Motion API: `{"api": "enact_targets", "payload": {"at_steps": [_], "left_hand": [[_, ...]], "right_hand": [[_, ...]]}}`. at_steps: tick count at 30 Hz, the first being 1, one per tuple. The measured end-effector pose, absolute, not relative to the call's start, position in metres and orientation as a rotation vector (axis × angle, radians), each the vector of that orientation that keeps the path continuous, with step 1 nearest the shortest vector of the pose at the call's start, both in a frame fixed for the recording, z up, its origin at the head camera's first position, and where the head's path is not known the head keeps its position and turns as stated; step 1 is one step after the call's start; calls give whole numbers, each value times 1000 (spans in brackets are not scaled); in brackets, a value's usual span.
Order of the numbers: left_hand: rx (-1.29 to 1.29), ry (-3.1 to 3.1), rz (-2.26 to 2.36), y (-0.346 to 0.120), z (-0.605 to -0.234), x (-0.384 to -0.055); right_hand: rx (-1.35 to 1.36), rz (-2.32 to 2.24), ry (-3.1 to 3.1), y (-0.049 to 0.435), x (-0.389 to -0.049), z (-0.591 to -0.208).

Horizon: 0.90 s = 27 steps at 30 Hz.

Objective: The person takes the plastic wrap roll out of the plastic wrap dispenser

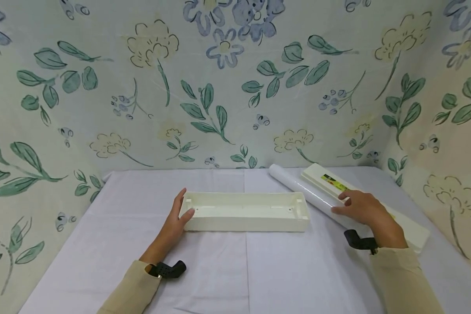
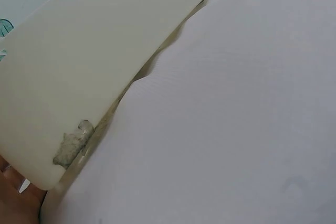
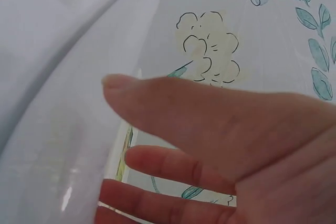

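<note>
A long off-white plastic box (image 1: 245, 223), its hollow side showing, lies across the middle of the cloth. My left hand (image 1: 176, 220) grips its left end, thumb over the near corner and fingers along the outside. In the left wrist view the box's outer wall (image 2: 79, 61) fills the upper left, with a grey smudged patch (image 2: 73, 145) low on it. On the right, my right hand (image 1: 363, 209) is over a glossy white roll (image 1: 302, 187) and a long white lid-like piece (image 1: 408, 226) bearing a yellow-green label (image 1: 335, 182). Its thumb and fingers are extended beside the roll.
A white cloth (image 1: 212, 261) with a centre crease covers the table. Flower-patterned walls (image 1: 220, 109) stand close behind it and along the right side. Each wrist wears a black camera mount (image 1: 168, 269).
</note>
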State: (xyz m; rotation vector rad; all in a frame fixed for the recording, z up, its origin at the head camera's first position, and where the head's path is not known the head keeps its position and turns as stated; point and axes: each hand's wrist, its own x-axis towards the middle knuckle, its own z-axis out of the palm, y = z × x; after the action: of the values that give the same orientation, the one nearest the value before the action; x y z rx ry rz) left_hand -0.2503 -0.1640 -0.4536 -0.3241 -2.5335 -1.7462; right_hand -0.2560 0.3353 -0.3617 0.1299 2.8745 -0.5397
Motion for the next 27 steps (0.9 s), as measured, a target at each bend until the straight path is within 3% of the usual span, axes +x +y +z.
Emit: {"api": "enact_targets", "payload": {"at_steps": [18, 27], "left_hand": [[-267, -2398, -1854, -165, -449, -251], [-284, -2398, -1678, -168, -437, -252]], "right_hand": [[-46, -536, 3050, 318, -250, -349], [-50, -562, 3100, 311, -247, -343]]}}
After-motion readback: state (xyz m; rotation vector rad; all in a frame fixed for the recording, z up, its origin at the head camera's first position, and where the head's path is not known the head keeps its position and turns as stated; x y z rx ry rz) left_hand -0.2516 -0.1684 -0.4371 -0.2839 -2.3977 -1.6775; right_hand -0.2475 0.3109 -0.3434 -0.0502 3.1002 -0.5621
